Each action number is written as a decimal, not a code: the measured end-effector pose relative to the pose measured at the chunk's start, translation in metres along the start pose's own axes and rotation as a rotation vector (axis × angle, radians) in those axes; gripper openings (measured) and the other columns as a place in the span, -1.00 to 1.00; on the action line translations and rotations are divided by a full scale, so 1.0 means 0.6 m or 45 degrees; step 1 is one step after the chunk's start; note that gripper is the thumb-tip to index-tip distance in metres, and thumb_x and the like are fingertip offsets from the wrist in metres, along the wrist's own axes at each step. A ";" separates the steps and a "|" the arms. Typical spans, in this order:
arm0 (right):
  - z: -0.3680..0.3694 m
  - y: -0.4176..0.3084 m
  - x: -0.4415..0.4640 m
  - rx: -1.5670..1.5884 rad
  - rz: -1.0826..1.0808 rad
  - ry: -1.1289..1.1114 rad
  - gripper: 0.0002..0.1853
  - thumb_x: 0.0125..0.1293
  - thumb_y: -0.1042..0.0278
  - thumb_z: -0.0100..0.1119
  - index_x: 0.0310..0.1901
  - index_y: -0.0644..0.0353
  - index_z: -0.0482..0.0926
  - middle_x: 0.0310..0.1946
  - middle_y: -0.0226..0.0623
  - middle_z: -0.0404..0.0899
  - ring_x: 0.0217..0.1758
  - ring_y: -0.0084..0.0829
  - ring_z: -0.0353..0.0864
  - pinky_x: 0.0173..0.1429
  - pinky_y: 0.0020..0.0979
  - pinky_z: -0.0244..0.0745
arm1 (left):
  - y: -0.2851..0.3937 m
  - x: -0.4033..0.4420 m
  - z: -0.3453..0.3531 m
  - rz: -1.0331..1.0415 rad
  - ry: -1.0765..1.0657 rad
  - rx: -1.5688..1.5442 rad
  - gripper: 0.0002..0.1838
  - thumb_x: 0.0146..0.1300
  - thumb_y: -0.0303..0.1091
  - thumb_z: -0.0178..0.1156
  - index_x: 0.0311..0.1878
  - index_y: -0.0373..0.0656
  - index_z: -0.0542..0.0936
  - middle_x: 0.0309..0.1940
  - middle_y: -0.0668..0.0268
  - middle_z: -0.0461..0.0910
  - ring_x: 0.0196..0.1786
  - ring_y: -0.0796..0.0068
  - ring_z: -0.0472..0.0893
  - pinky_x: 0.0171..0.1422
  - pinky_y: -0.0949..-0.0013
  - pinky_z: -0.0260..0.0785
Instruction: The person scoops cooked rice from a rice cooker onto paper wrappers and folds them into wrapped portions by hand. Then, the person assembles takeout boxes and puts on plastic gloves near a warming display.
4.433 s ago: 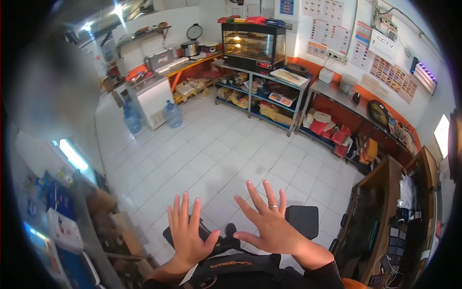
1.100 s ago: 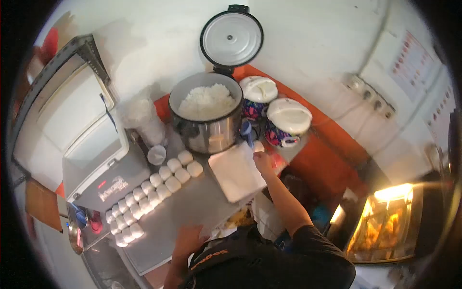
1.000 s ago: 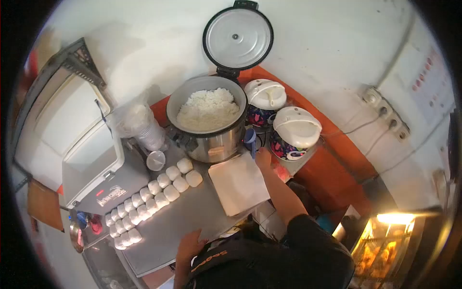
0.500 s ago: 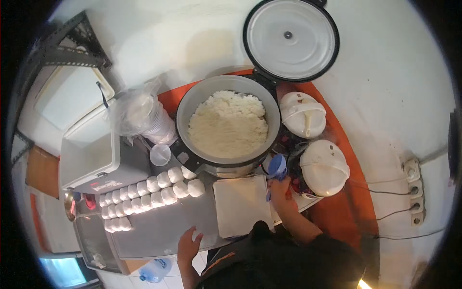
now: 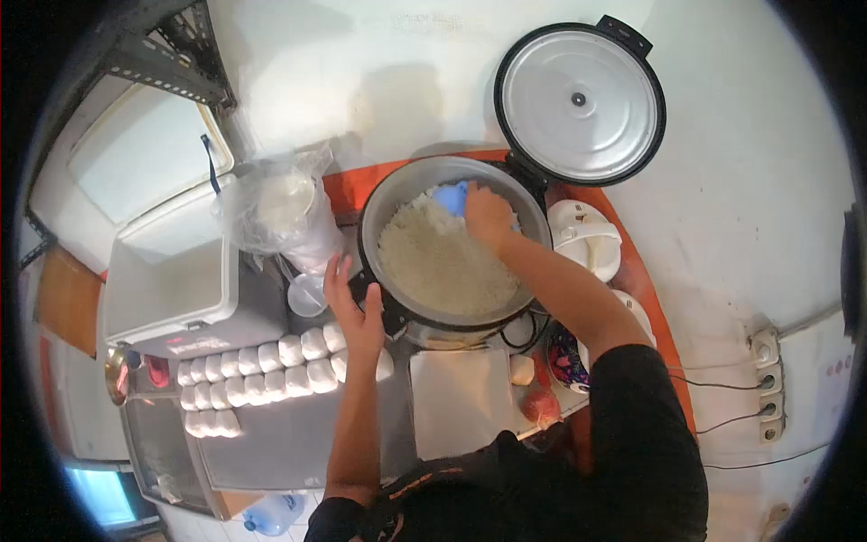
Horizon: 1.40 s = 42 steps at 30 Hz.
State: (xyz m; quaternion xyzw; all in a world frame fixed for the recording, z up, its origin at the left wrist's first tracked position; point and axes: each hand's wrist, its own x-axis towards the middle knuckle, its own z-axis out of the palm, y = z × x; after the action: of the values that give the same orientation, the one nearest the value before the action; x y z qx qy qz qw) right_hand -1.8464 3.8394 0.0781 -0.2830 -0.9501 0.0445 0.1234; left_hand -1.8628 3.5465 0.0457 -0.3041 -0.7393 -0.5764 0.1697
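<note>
While the blue scoop (image 5: 450, 198) is gripped by the fingers of the right hand (image 5: 489, 217) amid the rice (image 5: 442, 257), grains could be spilled outside the pot (image 5: 397, 185) if it is overfilled; the left hand (image 5: 357, 312) is held near the rim, fingers spread. Compared with the earlier frame, the scoop is moved from beside the pot into it.

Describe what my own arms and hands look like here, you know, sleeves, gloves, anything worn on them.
Your left hand and right hand wear no gloves. The forearms are bare, with no watch or bracelet showing. The sleeves are black and end around the elbows. Whether there's a ring, I can't tell.
</note>
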 end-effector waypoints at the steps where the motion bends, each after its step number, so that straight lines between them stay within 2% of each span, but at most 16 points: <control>1: 0.013 -0.006 0.017 -0.057 0.003 -0.042 -0.61 0.18 0.47 0.14 0.08 0.29 0.55 -0.24 0.06 0.67 -0.08 0.06 0.69 -0.02 -0.04 0.60 | -0.004 0.010 0.008 0.021 0.005 -0.031 -0.48 0.46 -0.22 0.07 0.39 -0.25 0.35 0.49 -0.01 0.16 0.52 -0.02 0.14 0.57 0.02 -0.11; 4: 0.040 -0.016 0.011 -0.305 -0.257 -0.419 -0.64 0.18 0.46 0.16 0.04 0.26 0.56 -0.21 0.05 0.67 -0.07 0.02 0.70 0.00 -0.02 0.59 | -0.026 0.015 0.018 0.019 0.004 -0.055 -0.49 0.49 -0.17 0.01 0.38 -0.28 0.35 0.49 0.00 0.16 0.52 -0.04 0.11 0.57 -0.04 -0.13; 7: 0.021 -0.054 -0.058 -0.227 -0.309 -0.722 -0.61 0.15 0.49 0.19 0.06 0.24 0.55 -0.20 0.03 0.67 -0.05 0.01 0.69 0.01 -0.05 0.59 | -0.032 0.013 0.016 -0.042 -0.022 -0.052 -0.50 0.50 -0.18 0.00 0.37 -0.28 0.34 0.50 0.01 0.16 0.53 -0.04 0.09 0.57 -0.05 -0.14; 10: -0.010 -0.066 -0.099 -0.080 -0.471 -0.784 -0.62 0.15 0.47 0.20 0.04 0.30 0.57 -0.18 0.07 0.67 -0.07 0.01 0.70 -0.02 -0.05 0.62 | -0.031 0.014 0.017 -0.044 -0.028 -0.008 -0.51 0.51 -0.18 -0.02 0.37 -0.27 0.34 0.49 0.01 0.16 0.53 -0.05 0.09 0.57 -0.05 -0.15; 13: -0.048 -0.081 -0.131 0.023 -0.359 -0.835 -0.58 0.12 0.48 0.19 0.07 0.32 0.55 -0.15 0.10 0.67 -0.02 0.03 0.68 0.01 -0.03 0.60 | -0.029 0.014 0.019 -0.036 -0.012 -0.029 -0.51 0.52 -0.17 -0.03 0.37 -0.27 0.35 0.49 0.04 0.17 0.53 -0.03 0.08 0.57 -0.04 -0.14; 16: -0.064 -0.057 -0.153 0.258 -0.454 -0.789 -0.56 0.14 0.51 0.17 0.12 0.23 0.53 -0.22 0.09 0.67 -0.06 0.11 0.65 0.00 -0.01 0.53 | -0.024 0.015 0.020 -0.096 -0.024 -0.013 -0.50 0.52 -0.16 -0.03 0.37 -0.27 0.35 0.49 0.08 0.18 0.53 0.00 0.09 0.57 -0.03 -0.15; 19: -0.036 -0.049 -0.157 0.291 -0.484 -0.680 -0.55 0.15 0.53 0.16 0.13 0.27 0.52 -0.31 0.02 0.67 -0.25 -0.03 0.70 -0.19 -0.11 0.56 | -0.025 0.015 0.021 -0.093 -0.016 -0.021 -0.48 0.52 -0.15 -0.04 0.39 -0.27 0.33 0.49 0.10 0.18 0.53 0.02 0.09 0.58 -0.02 -0.16; 22: -0.054 -0.069 -0.136 0.705 0.145 -1.128 -0.61 0.19 0.49 0.20 0.09 0.29 0.54 -0.44 -0.13 0.61 -0.45 -0.31 0.66 -0.42 -0.27 0.52 | -0.031 0.010 0.024 -0.086 -0.009 -0.057 -0.45 0.52 -0.12 -0.04 0.42 -0.27 0.27 0.51 0.09 0.15 0.54 0.03 0.06 0.58 0.00 -0.16; 25: -0.042 -0.047 -0.125 1.243 0.399 -1.332 -0.65 0.24 0.41 0.24 0.06 0.30 0.55 -0.48 -0.29 0.53 -0.53 -0.51 0.57 -0.54 -0.41 0.43 | -0.020 0.011 0.013 -0.087 -0.023 -0.123 -0.41 0.51 -0.11 -0.03 0.46 -0.27 0.22 0.52 0.07 0.10 0.55 0.03 0.04 0.59 0.03 -0.17; 29: -0.079 -0.007 -0.135 1.654 0.507 -1.238 -0.68 0.27 0.41 0.27 0.02 0.32 0.53 -0.39 -0.27 0.55 -0.53 -0.48 0.58 -0.53 -0.39 0.46 | -0.068 -0.097 0.023 -0.201 0.256 -0.239 -0.37 0.34 -0.26 0.13 0.42 -0.29 0.23 0.47 0.02 0.16 0.46 0.01 0.16 0.56 0.05 -0.09; 32: -0.205 0.000 -0.206 1.750 0.498 -1.134 -0.68 0.28 0.42 0.27 0.01 0.35 0.50 -0.31 -0.21 0.56 -0.56 -0.47 0.55 -0.57 -0.39 0.45 | -0.131 -0.253 0.019 -0.267 -0.044 0.049 -0.31 0.23 -0.32 0.17 0.41 -0.29 0.22 0.42 -0.01 0.19 0.42 0.01 0.22 0.55 0.01 -0.04; 35: -0.232 0.024 -0.322 1.792 0.537 -1.204 -0.68 0.27 0.43 0.28 0.01 0.33 0.48 -0.27 -0.18 0.57 -0.58 -0.48 0.55 -0.59 -0.42 0.44 | -0.161 -0.341 0.015 -0.037 -1.034 0.417 -0.18 0.19 -0.20 0.27 0.45 -0.28 0.16 0.47 0.01 0.15 0.46 0.02 0.20 0.56 -0.05 -0.02; 37: -0.216 0.046 -0.406 1.878 0.618 -1.382 -0.66 0.27 0.43 0.28 0.02 0.34 0.47 -0.25 -0.15 0.58 -0.60 -0.46 0.55 -0.60 -0.41 0.44 | -0.141 -0.381 0.013 -0.003 -1.232 0.436 0.01 0.10 -0.02 0.36 0.50 -0.26 0.08 0.52 0.05 0.08 0.53 0.03 0.10 0.60 -0.06 -0.08; 38: -0.187 0.051 -0.451 1.809 0.725 -1.437 -0.51 0.26 0.43 0.27 0.19 0.37 0.42 -0.24 -0.15 0.58 -0.67 -0.49 0.50 -0.65 -0.40 0.39 | -0.137 -0.396 0.011 0.034 -1.318 0.445 0.11 0.05 0.06 0.41 0.53 -0.25 0.04 0.54 0.07 0.05 0.56 0.03 0.06 0.62 -0.06 -0.12; 41: -0.022 0.074 -0.588 1.440 0.799 -1.163 -0.33 0.24 0.44 0.26 0.40 0.26 0.29 -0.20 -0.10 0.59 -0.51 -0.32 0.59 -0.48 -0.32 0.51 | -0.136 -0.410 0.007 0.158 -1.604 0.536 0.40 -0.19 0.27 0.49 0.58 -0.22 -0.09 0.59 0.16 -0.04 0.63 0.06 -0.11 0.67 -0.03 -0.26; 42: 0.068 0.084 -0.639 1.122 0.443 -0.746 -0.28 0.25 0.47 0.21 0.46 0.13 0.24 -0.15 -0.04 0.57 -0.36 -0.20 0.61 -0.33 -0.26 0.54 | -0.135 -0.410 0.008 0.131 -1.602 0.532 0.43 -0.22 0.29 0.49 0.59 -0.21 -0.12 0.60 0.16 -0.04 0.64 0.07 -0.13 0.68 -0.03 -0.29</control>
State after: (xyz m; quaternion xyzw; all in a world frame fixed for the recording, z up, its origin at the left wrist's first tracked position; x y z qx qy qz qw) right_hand -1.5200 3.6706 -0.0493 -0.3330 -0.7756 0.5339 -0.0485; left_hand -1.7279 3.4764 -0.1644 -0.5783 -0.7780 -0.1245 -0.2116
